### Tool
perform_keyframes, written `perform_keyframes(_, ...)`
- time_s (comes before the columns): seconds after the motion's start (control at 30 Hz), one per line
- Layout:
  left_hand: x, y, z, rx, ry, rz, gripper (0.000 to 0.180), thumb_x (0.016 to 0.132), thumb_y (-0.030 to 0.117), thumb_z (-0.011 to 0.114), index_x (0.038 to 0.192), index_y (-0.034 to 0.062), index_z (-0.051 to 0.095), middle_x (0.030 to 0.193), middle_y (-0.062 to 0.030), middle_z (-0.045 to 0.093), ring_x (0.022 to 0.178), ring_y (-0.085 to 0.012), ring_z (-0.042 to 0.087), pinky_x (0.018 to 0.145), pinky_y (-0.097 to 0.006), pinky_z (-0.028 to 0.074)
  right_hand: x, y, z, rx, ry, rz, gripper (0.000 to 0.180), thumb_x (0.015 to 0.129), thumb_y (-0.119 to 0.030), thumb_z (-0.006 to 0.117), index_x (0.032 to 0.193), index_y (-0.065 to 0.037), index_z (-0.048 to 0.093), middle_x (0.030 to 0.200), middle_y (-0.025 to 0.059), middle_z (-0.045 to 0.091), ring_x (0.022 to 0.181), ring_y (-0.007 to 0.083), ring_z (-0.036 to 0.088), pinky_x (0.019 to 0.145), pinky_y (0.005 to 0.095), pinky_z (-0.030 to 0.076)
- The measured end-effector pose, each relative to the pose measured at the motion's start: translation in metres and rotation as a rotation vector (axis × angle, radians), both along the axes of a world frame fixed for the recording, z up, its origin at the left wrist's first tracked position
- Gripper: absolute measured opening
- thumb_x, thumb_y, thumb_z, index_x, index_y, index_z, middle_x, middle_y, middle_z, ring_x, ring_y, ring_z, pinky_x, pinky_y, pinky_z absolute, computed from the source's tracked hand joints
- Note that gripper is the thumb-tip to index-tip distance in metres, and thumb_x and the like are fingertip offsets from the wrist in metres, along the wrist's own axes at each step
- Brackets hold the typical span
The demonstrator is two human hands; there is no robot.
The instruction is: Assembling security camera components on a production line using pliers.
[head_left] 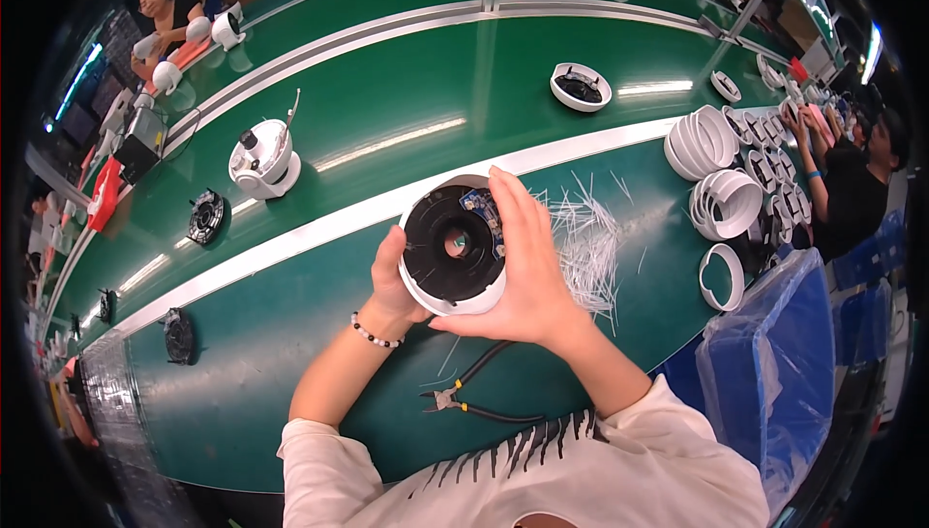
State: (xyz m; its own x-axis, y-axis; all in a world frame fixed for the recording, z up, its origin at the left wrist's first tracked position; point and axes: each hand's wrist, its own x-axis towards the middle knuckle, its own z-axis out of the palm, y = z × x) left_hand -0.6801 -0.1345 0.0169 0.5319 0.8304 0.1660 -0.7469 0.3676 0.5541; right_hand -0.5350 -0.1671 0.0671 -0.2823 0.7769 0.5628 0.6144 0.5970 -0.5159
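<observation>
Between my two hands, above the near table, is a round white camera housing point(431, 238) with a black inside and a hole at its centre. A blue circuit board point(478, 205) shows inside its upper right part. My left hand point(391, 281) is closed round the left lower side of the housing, thumb up along the rim. With its fingers stretched along the right side, my right hand point(530, 271) grips the housing too. Below them lie diagonal cutters point(447, 398) with black handles, jaws apart. A loose heap of thin white plastic strips point(590, 252) lies right of my right hand.
A green conveyor belt point(387, 83) beyond the white edge bears a white camera assembly point(267, 160), a white-rimmed black part point(581, 88) and a black ring part point(205, 216). Stacked white rings point(699, 144) stand right, near a plastic-lined blue bin point(789, 363). Co-workers sit far left and right.
</observation>
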Motion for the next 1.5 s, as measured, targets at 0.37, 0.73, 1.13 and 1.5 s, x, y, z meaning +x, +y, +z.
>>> perform_keyframes(0.37, 0.023, 0.027, 0.003, -0.323, -0.003, 0.245, 0.048, 0.077, 0.038, 0.044, 0.108, 0.0014, 0.05, 0.107, -0.0139, 0.055, 0.101, -0.0261, 0.052, 0.089, -0.039, 0.041, -0.008, 0.0, -0.047, 0.043, 0.097, -0.189, 0.108, 0.056, -0.037, 0.076, 0.131, 0.004, 0.01, 0.134, 0.0261, 0.016, 0.125, 0.0413, 0.015, 0.1, 0.0475, 0.017)
perform_keyframes(0.73, 0.0, 0.186, -0.087, -0.374, 0.064, 0.614, 0.035, 0.091, 0.023, 0.036, 0.113, -0.0048, 0.039, 0.116, -0.0166, 0.046, 0.107, -0.0266, 0.046, 0.095, -0.038, 0.035, 0.015, -0.074, -0.054, -0.513, -0.715, 0.528, 0.087, 0.054, -0.042, 0.074, 0.123, -0.003, 0.037, 0.134, 0.0163, 0.022, 0.125, 0.0348, 0.019, 0.098, 0.0572, 0.015)
perform_keyframes(1.13, -0.033, 0.111, -0.119, 0.433, 1.014, 1.296, 0.029, 0.086, 0.009, 0.045, 0.114, 0.0025, 0.04, 0.11, -0.0085, 0.045, 0.099, -0.0162, 0.047, 0.087, -0.026, 0.037, 0.01, -0.069, -0.054, -0.295, -0.841, 0.645, 0.071, 0.05, -0.015, 0.065, 0.116, -0.002, 0.043, 0.114, 0.0147, 0.042, 0.103, 0.0314, 0.04, 0.095, 0.0478, 0.025)
perform_keyframes(1.5, -0.097, 0.05, -0.02, 0.643, 0.751, 1.289, 0.029, 0.077, -0.001, 0.046, 0.105, 0.0015, 0.049, 0.104, -0.0104, 0.054, 0.099, -0.0178, 0.051, 0.075, -0.027, 0.043, 0.016, -0.006, -0.024, 0.028, -0.485, 0.385, 0.058, 0.046, -0.004, 0.06, 0.104, 0.0, 0.052, 0.094, 0.0155, 0.049, 0.086, 0.0317, 0.048, 0.078, 0.0407, 0.039)
